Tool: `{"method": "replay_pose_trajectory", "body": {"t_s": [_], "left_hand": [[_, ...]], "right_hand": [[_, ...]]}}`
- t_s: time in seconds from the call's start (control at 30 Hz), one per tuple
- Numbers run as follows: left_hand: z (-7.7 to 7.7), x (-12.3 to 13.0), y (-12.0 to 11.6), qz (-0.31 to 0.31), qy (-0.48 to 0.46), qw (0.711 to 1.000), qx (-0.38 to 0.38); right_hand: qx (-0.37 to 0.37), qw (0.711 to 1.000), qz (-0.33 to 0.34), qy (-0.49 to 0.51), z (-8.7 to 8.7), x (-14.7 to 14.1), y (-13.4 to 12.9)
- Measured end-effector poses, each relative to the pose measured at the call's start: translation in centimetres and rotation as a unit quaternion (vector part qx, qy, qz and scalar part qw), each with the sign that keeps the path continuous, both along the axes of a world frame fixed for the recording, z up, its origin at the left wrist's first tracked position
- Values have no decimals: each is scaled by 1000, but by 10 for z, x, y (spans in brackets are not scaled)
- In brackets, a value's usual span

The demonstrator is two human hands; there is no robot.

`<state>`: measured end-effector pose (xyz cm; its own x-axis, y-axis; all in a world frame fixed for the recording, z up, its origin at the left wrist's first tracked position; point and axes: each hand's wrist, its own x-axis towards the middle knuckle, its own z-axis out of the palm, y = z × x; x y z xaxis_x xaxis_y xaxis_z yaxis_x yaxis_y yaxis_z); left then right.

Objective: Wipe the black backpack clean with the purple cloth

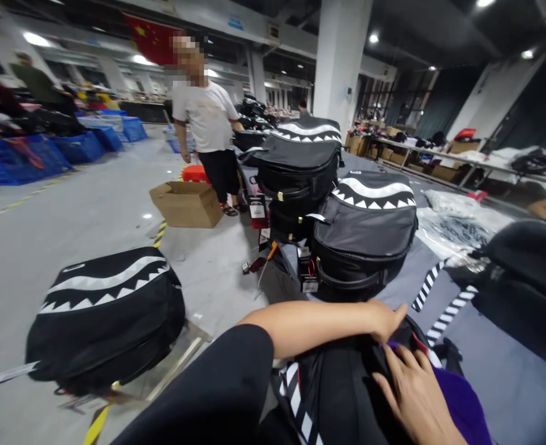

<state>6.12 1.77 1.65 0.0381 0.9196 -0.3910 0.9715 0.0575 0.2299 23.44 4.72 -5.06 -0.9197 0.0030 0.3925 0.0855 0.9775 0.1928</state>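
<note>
A black backpack [351, 389] with black-and-white striped straps lies right in front of me at the bottom. My left hand [386, 318] reaches across from the left in a black sleeve. Its fingers curl down at the far edge of the backpack, partly hidden, with the thumb sticking out. Close beside it, my right hand [414, 383] rests on the same backpack, fingers spread and thumb apart. Purple cloth [461, 402] shows beside the right wrist, and a bit of purple shows between the hands.
Beyond my hands, a black backpack with a white jagged band [370, 216] stands near stacked backpacks [301, 154] on the grey table [495, 371]. Another backpack [106, 315] is at the left. A person [205, 117] stands behind a cardboard box [187, 207]. Plastic bags [458, 222] lie right.
</note>
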Motion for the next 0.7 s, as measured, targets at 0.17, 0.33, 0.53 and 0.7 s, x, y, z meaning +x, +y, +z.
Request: {"method": "replay_pose_trajectory", "body": {"t_s": [0.17,0.33,0.53,0.7], "left_hand": [[-5,7,-8,4,32,999,36],[-10,-1,-5,-3,54,998,39],[-5,11,-13,-2,98,995,33],[-6,16,-10,-6,145,987,72]], "right_hand": [[-64,990,-67,-102,22,6,-15],[-48,994,-84,-59,22,48,-14],[-32,937,-337,82,47,85,24],[-99,896,-403,160,57,109,67]]}}
